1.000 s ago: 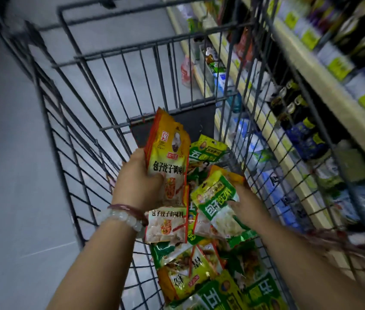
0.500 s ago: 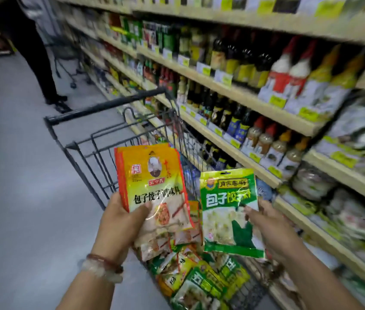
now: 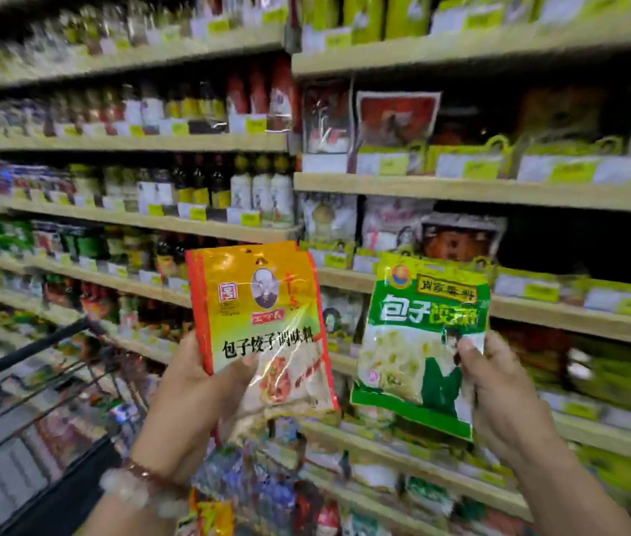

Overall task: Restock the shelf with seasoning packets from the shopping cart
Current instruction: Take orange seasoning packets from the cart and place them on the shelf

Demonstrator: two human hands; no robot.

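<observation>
The left hand point(image 3: 194, 404) grips an orange-yellow seasoning packet point(image 3: 263, 326) with a red left edge, an oval portrait and black characters; its thumb lies across the front. More packet edges show behind it. The right hand point(image 3: 499, 392) pinches a green-and-white packet point(image 3: 418, 342) by its right edge, thumb on the front. Both packets are upright, side by side, apart. Behind them: the shelf point(image 3: 460, 189). Below the left hand: the shopping cart point(image 3: 23, 353).

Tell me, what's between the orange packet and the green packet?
Nothing held: in the head view only a gap between orange packet and green packet, with shelf goods behind.
</observation>
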